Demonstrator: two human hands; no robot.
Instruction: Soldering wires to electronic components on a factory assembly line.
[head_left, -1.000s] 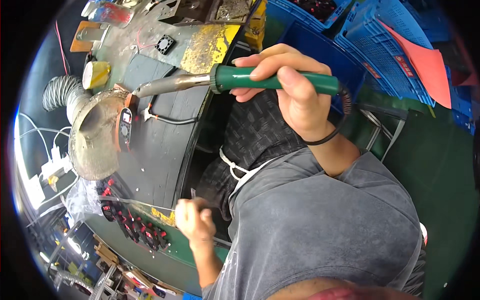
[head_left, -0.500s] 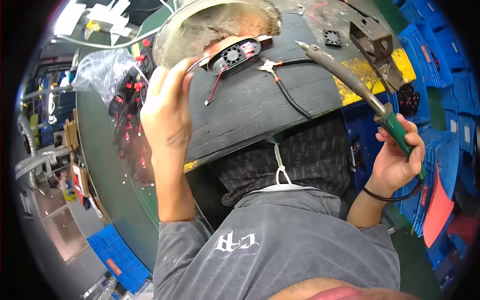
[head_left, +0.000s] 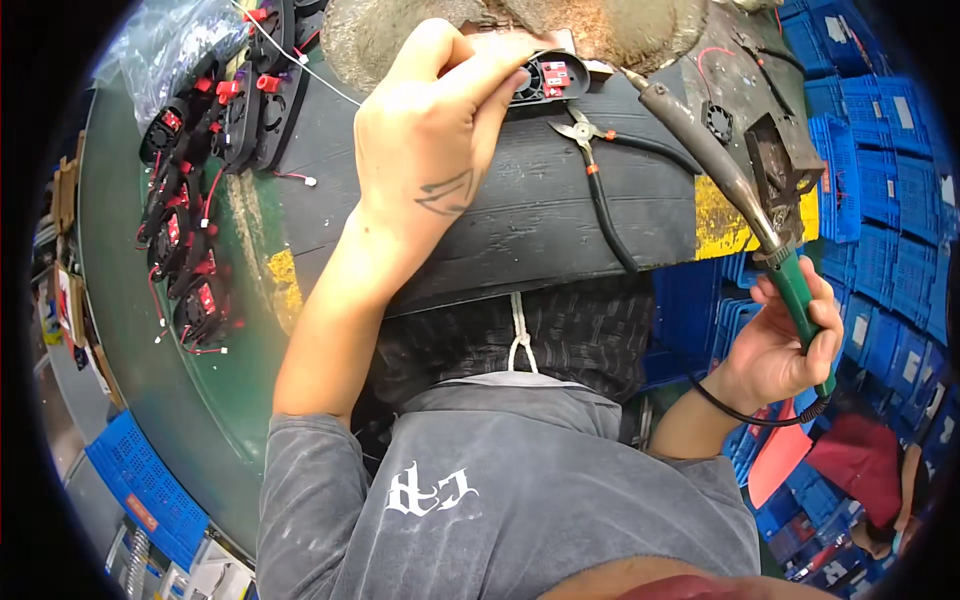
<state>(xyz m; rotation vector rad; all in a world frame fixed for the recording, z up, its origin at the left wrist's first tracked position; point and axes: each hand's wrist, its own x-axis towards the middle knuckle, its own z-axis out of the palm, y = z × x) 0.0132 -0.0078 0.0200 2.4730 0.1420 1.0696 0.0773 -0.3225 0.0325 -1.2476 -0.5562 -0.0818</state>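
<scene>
My right hand [head_left: 782, 345] is wrapped round the green handle of a soldering iron [head_left: 715, 165], whose tip points up-left, just right of a small black fan housing [head_left: 575, 75]. The housing has a round fan and red-and-white parts and rests on a block at the table's far side. My left hand [head_left: 425, 120] is closed in a pinch over the housing's left half and hides it. A thin grey solder wire [head_left: 310, 72] runs in from the upper left and disappears behind this hand. Diagonal cutters [head_left: 590, 150] with black handles lie open just below the housing.
Several fan housings [head_left: 240, 115] with red leads lie in a cluster on the left. A stained round dish [head_left: 660, 30] stands at the back. A metal stand [head_left: 780, 165] and a loose small fan [head_left: 717, 122] are on the right. Blue bins [head_left: 890, 210] are stacked beyond.
My left hand has moved right and onto the fan housing, covering its left half and red lead. The iron's tip is now closer to the housing. The whole view has shifted.
</scene>
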